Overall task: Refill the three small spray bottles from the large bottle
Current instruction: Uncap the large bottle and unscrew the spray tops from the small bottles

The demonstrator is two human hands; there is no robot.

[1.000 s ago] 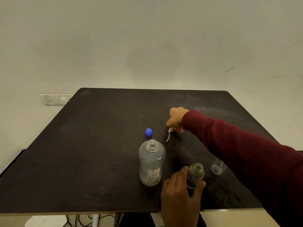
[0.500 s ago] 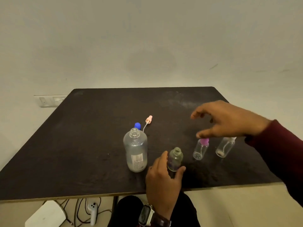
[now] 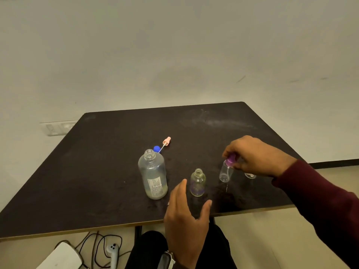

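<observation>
The large clear bottle (image 3: 153, 174) stands uncapped on the dark table (image 3: 101, 171), with a little liquid at its bottom. Its blue cap (image 3: 156, 148) and a pink spray head (image 3: 166, 141) with its tube lie just behind it. An uncapped small bottle (image 3: 197, 182) stands right of the large one. My left hand (image 3: 186, 216) hovers just in front of it, fingers apart, not touching. My right hand (image 3: 254, 156) pinches the purple spray cap of a second small bottle (image 3: 226, 171), which is lifted and tilted. A third small bottle (image 3: 250, 175) is mostly hidden behind that hand.
The table's near edge (image 3: 116, 226) runs close to my body. Below it on the floor lie a white box (image 3: 60, 257), black cables (image 3: 99, 247) and a white controller (image 3: 113, 251). A wall socket plate (image 3: 58, 128) sits behind the table's left side.
My left hand has let go of the uncapped small bottle and drawn back. My right hand came down from hovering and took hold of the purple-capped bottle's top.
</observation>
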